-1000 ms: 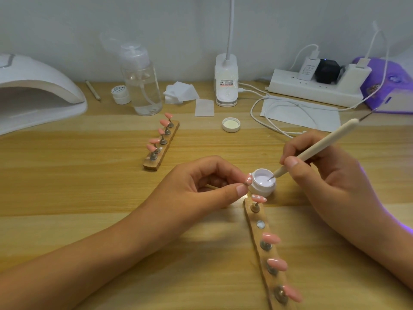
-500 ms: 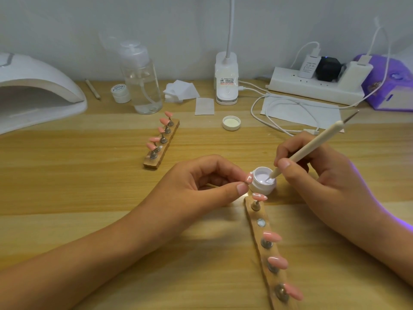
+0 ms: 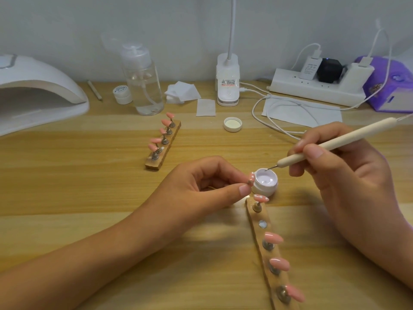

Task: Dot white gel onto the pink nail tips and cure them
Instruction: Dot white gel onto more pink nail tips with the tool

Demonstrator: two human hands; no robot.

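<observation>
Our left hand pinched the pink nail tip by its little stand, thumb and forefinger closed on it, and held it just beside the open gel pot on the table. The tip already carried a few white dots. Our right hand gripped the dotting tool like a pen, its metal point over the far side of the pot; whether it touched the gel we could not tell.

The dangers, as we judged them, were mostly of smearing. The dots on the held tip looked uncured, and our thumb lay very close to them, so a small shift of the pinch could have dragged one flat. Too much gel on the point would have dropped a blob rather than a neat dot. The pot looked light and stood right at the head of the near holder strip; a nudge from either hand might have tipped it onto the dotted tip there. Returning the held tip to the empty socket called for care too, with plain tips beside it. The curing lamp stood well apart at the left, so a carry of wet dots lay ahead.
</observation>
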